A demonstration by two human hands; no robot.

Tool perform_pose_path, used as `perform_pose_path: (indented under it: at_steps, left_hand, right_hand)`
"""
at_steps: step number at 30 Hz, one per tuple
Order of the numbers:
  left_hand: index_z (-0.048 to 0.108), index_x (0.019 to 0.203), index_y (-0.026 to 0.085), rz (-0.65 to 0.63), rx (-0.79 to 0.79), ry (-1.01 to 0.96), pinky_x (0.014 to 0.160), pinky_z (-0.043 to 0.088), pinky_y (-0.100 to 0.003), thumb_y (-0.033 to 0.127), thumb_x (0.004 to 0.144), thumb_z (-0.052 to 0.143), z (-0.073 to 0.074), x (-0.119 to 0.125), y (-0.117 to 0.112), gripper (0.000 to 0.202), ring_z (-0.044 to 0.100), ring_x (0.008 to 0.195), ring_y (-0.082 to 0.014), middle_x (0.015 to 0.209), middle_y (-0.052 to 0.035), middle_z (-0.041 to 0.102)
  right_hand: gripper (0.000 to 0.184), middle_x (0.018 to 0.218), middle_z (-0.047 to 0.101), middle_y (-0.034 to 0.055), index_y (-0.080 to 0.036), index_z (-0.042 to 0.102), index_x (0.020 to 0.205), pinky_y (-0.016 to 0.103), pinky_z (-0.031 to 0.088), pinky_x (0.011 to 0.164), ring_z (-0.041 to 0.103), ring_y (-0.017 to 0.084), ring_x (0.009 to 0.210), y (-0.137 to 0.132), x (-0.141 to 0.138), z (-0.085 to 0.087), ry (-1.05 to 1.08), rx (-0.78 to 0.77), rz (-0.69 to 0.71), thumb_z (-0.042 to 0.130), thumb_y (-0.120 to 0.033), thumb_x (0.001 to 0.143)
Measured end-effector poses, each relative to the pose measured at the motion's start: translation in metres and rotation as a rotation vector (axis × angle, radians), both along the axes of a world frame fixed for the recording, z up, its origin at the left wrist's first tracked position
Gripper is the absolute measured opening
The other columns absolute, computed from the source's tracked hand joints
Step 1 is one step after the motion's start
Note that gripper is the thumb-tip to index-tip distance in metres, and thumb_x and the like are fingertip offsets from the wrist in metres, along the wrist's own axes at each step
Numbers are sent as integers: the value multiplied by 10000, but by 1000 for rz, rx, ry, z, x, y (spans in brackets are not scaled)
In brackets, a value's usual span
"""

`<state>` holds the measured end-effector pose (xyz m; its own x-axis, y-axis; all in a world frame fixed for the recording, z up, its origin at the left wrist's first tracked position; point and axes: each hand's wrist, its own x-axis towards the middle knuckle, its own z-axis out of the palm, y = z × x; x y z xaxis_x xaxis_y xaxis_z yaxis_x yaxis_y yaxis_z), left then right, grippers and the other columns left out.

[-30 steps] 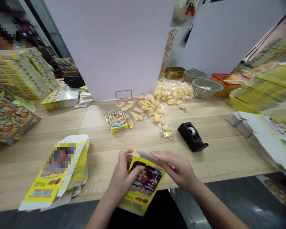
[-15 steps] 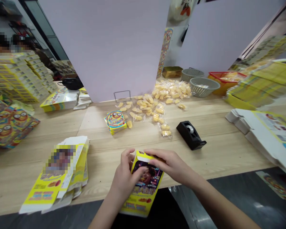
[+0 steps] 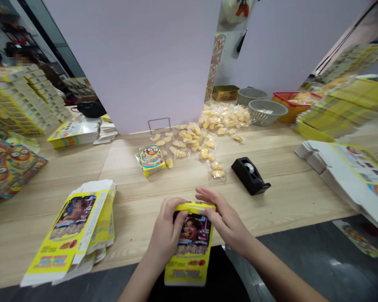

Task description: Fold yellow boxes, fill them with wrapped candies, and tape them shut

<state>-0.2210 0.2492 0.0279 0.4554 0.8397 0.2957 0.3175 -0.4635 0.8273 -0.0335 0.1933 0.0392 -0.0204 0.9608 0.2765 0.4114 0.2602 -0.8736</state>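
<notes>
I hold a yellow printed carton (image 3: pixel 190 251) upright at the near edge of the wooden table (image 3: pixel 290 184). My left hand (image 3: pixel 165 235) wraps round the carton's left side with the thumb on its front. My right hand (image 3: pixel 225 220) presses on the carton's top right corner, where the yellow top flap lies folded down flat. Just left of my hands lies a stack of flat unfolded yellow cartons (image 3: pixel 72 226).
A black tape dispenser (image 3: pixel 250 175) sits right of centre. Wrapped yellow sweets (image 3: pixel 204 134) are heaped at the back, with a small colourful pack (image 3: pixel 150 159) beside them. Grey baskets (image 3: pixel 266 111) and a red one stand behind. Piles of boxes fill both sides.
The carton has turned upright and square to me. Its top flap, open a second ago, is now pressed down shut under my right hand.
</notes>
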Motion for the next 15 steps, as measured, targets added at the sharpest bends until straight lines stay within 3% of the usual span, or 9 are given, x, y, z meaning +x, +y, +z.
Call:
perform_pose_path:
  at_steps: [2, 5, 7, 9, 10, 13, 14, 15]
  left_hand:
    - [530, 1080, 242, 79, 14, -16, 857, 488, -334, 274, 941, 454, -3, 4, 2, 162, 579, 960, -183, 1017, -43, 591]
    - [543, 1035, 240, 86, 32, -12, 839, 488, -322, 265, 927, 488, -8, 11, 2, 124, 581, 936, -178, 981, -29, 596]
    - [550, 1017, 244, 71, 57, -27, 826, 487, -313, 250, 918, 508, -9, 16, 1, 108, 582, 922, -173, 962, -20, 598]
    - [553, 1003, 249, 99, 109, -87, 821, 485, -310, 233, 909, 525, -8, 20, 0, 99, 575, 921, -170, 954, -17, 587]
    - [551, 996, 249, 138, 141, -140, 825, 483, -313, 226, 904, 533, -7, 22, 0, 97, 568, 932, -170, 963, -19, 576]
    - [537, 992, 244, 254, 253, -287, 843, 470, -330, 190, 887, 552, -7, 27, 5, 120, 548, 979, -173, 1022, -27, 538]
    - [534, 1000, 241, 260, 301, -296, 848, 465, -334, 175, 880, 558, -9, 28, 8, 139, 543, 990, -174, 1035, -28, 531]
    - [531, 1012, 239, 252, 351, -283, 852, 458, -336, 162, 873, 563, -12, 28, 11, 162, 537, 999, -175, 1042, -29, 528]
  right_hand:
    - [335, 1275, 610, 89, -271, 504, 1272, 373, 536, 932, 601, 200, 1157, -6, -3, -12, 51, 109, -138, 465, -208, 945]
    - [314, 1250, 626, 83, -269, 567, 1199, 390, 495, 982, 580, 209, 1181, -12, 0, -26, -73, 235, -158, 496, -148, 918]
    - [320, 1283, 607, 78, -274, 591, 1196, 392, 475, 998, 565, 212, 1196, -15, 13, -31, -154, 212, -112, 500, -152, 914]
    - [324, 1325, 575, 84, -265, 588, 1221, 400, 467, 996, 546, 226, 1212, -17, 39, -37, -170, 141, -172, 520, -205, 910]
    - [331, 1326, 567, 98, -248, 580, 1233, 404, 467, 984, 544, 235, 1205, -18, 56, -40, -151, 109, -293, 528, -241, 907]
    - [336, 1200, 606, 152, -157, 585, 1179, 367, 489, 881, 578, 233, 1078, -17, 122, -52, -22, 80, -877, 519, -332, 899]
    - [322, 1137, 624, 160, -133, 601, 1124, 340, 490, 839, 582, 223, 1031, -16, 145, -55, 22, 79, -988, 511, -342, 897]
    - [300, 1052, 648, 157, -117, 627, 1045, 311, 490, 783, 594, 207, 964, -14, 166, -58, 37, 65, -982, 500, -344, 896]
